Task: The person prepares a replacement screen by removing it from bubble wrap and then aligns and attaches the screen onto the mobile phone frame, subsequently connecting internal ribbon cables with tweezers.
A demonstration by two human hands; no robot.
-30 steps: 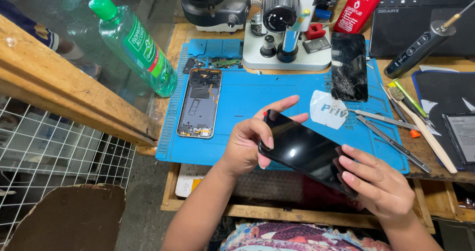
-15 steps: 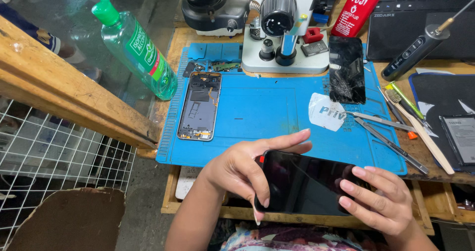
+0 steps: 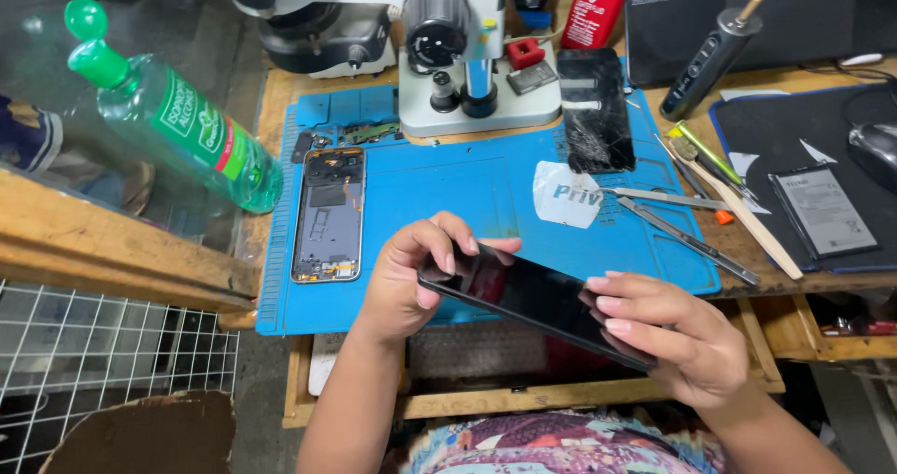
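**Black glass panel held between two hands over the desk edge**

Black and glossy, the phone screen panel (image 3: 542,306) is lifted clear of the blue work mat (image 3: 448,203), just above the near edge of the desk (image 3: 280,100). Its long axis runs from upper left down to lower right, tilted slightly toward the person. The left hand (image 3: 411,282) grips the upper-left end, fingers curled over the top edge with the thumb on the glass. The right hand (image 3: 682,343) holds the lower-right end, fingers laid across the face and the palm beneath. Both hands are closed on the panel; neither is nearer, since each has an end.

Beyond the left hand, the open phone frame (image 3: 327,214) lies flat on the mat, its long axis pointing away from the person, so the panel lies crosswise to it. A cracked screen (image 3: 595,110) rests farther back, beside the microscope base (image 3: 476,100). Metal tweezers (image 3: 687,240) lie to the right, and a green bottle (image 3: 177,124) lies on its side to the left.
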